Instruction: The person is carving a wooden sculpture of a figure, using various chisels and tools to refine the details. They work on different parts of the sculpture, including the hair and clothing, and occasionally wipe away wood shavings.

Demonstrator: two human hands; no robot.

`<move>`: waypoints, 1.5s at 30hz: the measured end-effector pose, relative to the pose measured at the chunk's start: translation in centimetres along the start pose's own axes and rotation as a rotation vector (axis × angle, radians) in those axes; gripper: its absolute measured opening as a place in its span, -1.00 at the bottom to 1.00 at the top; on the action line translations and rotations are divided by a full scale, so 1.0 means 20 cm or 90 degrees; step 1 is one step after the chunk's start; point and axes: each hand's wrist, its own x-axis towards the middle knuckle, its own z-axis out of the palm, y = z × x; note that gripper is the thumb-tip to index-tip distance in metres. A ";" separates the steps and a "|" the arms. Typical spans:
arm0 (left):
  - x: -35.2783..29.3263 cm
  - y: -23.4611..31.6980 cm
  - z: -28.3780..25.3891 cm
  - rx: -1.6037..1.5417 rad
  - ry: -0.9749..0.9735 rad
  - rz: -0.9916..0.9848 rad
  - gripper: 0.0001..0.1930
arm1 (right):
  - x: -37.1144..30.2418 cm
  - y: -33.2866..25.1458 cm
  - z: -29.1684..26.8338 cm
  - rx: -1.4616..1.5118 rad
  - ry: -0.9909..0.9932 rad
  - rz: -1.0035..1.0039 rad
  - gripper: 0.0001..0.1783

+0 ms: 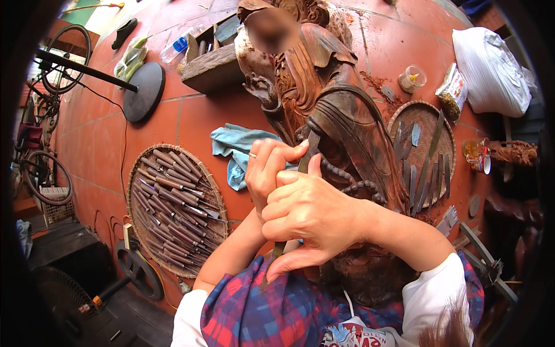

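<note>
Both my hands grip a long flat metal file [310, 152], slanting across a carved brown wooden statue [352, 133]. My left hand [265, 168] is closed around it on the far side, a ring on one finger. In front, my right hand [309, 215] wraps over the file, its thumb stretched down along the lower end. The file's upper tip lies against the statue's carved folds; whether it presses there I cannot tell. Just below that tip hang the statue's carved beads [361, 188]. A light blue cloth [234, 147] lies on the floor beside my left hand.
On the left, a round woven tray [134, 231] holds many wooden-handled carving chisels [176, 202]. Another woven tray [399, 115], at right, carries several flat files [425, 168]. A wooden box [214, 72], a black round stand base [144, 92], a jar [412, 78] and a white sack [488, 72] stand farther off.
</note>
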 end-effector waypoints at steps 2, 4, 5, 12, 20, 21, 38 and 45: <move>-0.05 -0.02 0.00 -0.015 0.009 0.005 -0.66 | -0.01 -0.04 0.00 0.036 -0.032 0.025 -0.42; -0.02 -0.02 -0.02 0.005 -0.030 0.006 -0.67 | 0.00 -0.04 -0.02 0.049 -0.004 0.009 -0.43; 0.02 0.00 -0.01 0.018 -0.011 0.028 -0.67 | 0.02 -0.05 -0.04 0.043 0.000 0.004 -0.42; -0.06 -0.02 -0.01 -0.024 -0.022 0.006 -0.66 | -0.01 -0.05 -0.01 0.056 -0.006 0.008 -0.44; -0.06 -0.02 -0.01 -0.069 -0.008 -0.035 -0.66 | 0.01 -0.04 0.01 0.017 -0.009 0.012 -0.42; -0.04 -0.01 -0.02 -0.066 -0.033 -0.043 -0.66 | 0.02 -0.06 -0.01 0.031 -0.006 0.032 -0.41; -0.10 -0.03 -0.05 -0.052 -0.106 -0.127 -0.56 | 0.06 -0.04 0.01 -0.005 0.034 0.009 -0.38; -0.11 -0.03 0.00 -0.233 -0.055 -0.275 -0.61 | 0.07 0.01 0.03 -0.045 0.055 0.022 -0.34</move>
